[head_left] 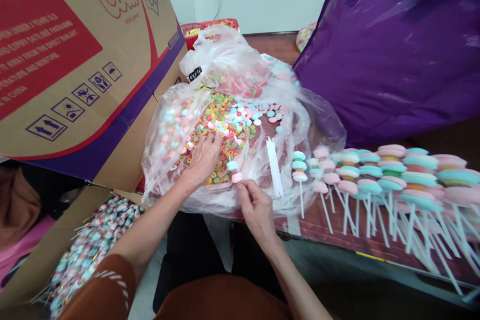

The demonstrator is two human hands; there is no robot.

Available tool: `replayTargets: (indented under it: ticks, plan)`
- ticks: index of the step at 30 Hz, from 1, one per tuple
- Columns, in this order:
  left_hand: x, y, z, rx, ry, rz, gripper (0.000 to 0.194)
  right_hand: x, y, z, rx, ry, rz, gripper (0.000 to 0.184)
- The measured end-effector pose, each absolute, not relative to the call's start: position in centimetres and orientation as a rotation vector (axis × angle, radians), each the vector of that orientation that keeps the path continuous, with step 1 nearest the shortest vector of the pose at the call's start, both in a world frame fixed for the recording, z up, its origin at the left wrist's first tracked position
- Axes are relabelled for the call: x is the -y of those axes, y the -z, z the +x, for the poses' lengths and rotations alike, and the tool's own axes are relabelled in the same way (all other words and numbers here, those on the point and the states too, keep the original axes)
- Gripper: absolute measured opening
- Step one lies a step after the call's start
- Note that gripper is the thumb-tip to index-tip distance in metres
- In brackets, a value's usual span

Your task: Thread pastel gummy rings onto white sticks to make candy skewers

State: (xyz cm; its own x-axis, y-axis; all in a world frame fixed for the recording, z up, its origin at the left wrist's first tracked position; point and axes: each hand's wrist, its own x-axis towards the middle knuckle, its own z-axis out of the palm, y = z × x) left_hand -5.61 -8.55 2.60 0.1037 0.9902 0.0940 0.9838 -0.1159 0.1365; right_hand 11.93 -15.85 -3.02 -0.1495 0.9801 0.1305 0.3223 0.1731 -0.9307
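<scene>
My right hand [257, 207] pinches the lower end of a candy stick [234, 172] with blue and pink pieces threaded on it and a darker ring between them. The stick's tip pokes out at the top. My left hand [204, 156] reaches into the heap of ring candies [221, 160], green, orange and yellow, mixed with pastel discs. Its fingers are bent together; whatever they hold is hidden. The heap lies on a clear plastic bag [172, 152]. White bare sticks [274, 167] lie to the right of my right hand.
Finished-looking candy sticks [390, 170] lie in rows along the right of the wooden table [356, 245]. A large carton [75, 50] stands at left. Below it, an open box holds many candy sticks [97, 245]. A purple bag [397, 60] fills the back right.
</scene>
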Motion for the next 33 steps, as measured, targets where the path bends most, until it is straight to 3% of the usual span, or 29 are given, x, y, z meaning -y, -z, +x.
replayTargets:
  ticks: [8, 17, 21, 33]
  plan:
    - [9.6, -2.1, -6.6, -2.011, -0.461, 2.156, 0.027, 15.9, 3.0, 12.0, 1.621, -0.992, -1.25, 0.027]
    - [10.1, 0.0, -7.7, -1.454, -1.254, 1.208, 0.024, 15.9, 3.1, 11.9, 1.614, -1.098, -1.14, 0.025]
    - [10.7, 0.2, -7.6, -1.412, -1.305, 1.019, 0.037, 15.7, 2.9, 11.9, 1.606, -1.124, -1.109, 0.026]
    - [12.5, -0.1, -5.6, -1.387, -1.332, 0.815, 0.036, 15.7, 2.3, 11.9, 1.711, -1.016, -1.166, 0.026]
